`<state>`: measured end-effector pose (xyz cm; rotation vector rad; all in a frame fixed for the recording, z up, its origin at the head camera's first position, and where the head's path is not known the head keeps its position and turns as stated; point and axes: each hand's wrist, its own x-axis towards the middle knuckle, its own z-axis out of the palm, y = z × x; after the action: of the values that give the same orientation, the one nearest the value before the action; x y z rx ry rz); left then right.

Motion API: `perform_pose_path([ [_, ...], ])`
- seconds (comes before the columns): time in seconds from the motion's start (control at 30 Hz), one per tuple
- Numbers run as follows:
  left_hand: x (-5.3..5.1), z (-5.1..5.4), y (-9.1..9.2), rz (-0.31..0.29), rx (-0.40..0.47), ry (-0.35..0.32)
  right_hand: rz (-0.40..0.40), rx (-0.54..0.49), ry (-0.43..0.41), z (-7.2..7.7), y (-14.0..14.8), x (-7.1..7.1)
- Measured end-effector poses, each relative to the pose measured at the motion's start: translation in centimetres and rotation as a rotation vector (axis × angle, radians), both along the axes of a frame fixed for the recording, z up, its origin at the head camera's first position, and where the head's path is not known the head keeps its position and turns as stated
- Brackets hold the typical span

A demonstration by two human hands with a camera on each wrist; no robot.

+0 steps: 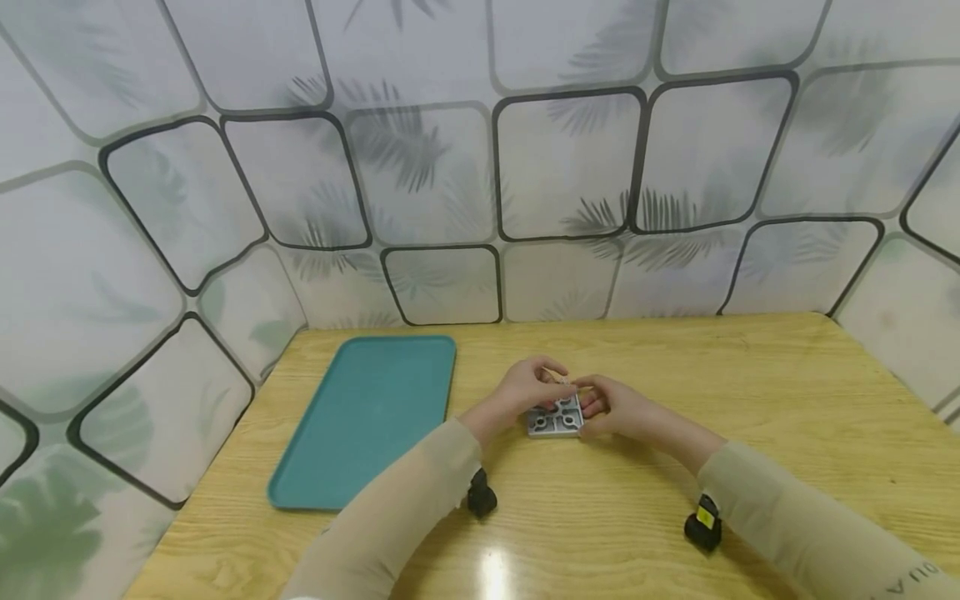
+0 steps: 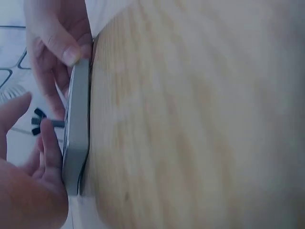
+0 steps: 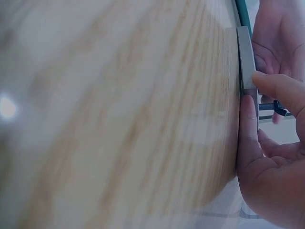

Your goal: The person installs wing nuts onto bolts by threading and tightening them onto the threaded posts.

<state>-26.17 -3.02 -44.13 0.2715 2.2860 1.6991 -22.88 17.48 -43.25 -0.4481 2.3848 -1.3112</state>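
A grey square plate [image 1: 555,427] with round raised rings in its recessed upper face lies flat on the wooden table. From that face rises a dark threaded bolt with a wing-shaped head [image 2: 38,122], plainest in the left wrist view. My left hand [image 1: 525,387] reaches over the plate from the left, its curved fingers and thumb about the wing bolt; one fingertip overlaps the wings. At the plate's right side, my right hand [image 1: 621,407] holds its edge, with the thumb against the side in the right wrist view. Fingers partly hide the plate's far half.
A teal tray [image 1: 367,417] lies on the left of the wooden table [image 1: 600,533]. Behind and beside the table hangs patterned cloth [image 1: 570,167]. Black wrist cameras sit beneath both sleeves, close above the tabletop.
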Motion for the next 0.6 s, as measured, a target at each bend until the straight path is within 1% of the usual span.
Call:
perform_pose_path([
  [0.13,0.4,-0.2,0.8,0.134,0.004,0.011,-0.001,0.002,0.018,-0.1,0.0,0.0],
  [0.2,0.6,-0.3,1.1,0.183,-0.002,0.030,0.000,0.003,0.027,-0.1,0.0,0.0],
  [0.23,0.7,-0.4,1.3,0.197,-0.004,0.041,-0.003,0.005,0.029,-0.1,0.0,0.0],
  [0.33,0.8,-0.5,1.5,0.216,-0.020,0.073,-0.010,0.017,0.036,-0.2,0.0,-0.1],
  [0.43,0.9,-0.4,1.6,0.205,-0.031,0.087,-0.016,0.023,0.030,-0.2,-0.1,-0.1],
  [0.53,0.9,-0.4,1.5,0.187,-0.030,0.084,-0.011,0.026,0.024,-0.2,-0.1,0.0],
  [0.6,1.0,-0.4,1.4,0.178,-0.009,0.070,-0.007,0.021,0.017,-0.2,0.0,0.0],
])
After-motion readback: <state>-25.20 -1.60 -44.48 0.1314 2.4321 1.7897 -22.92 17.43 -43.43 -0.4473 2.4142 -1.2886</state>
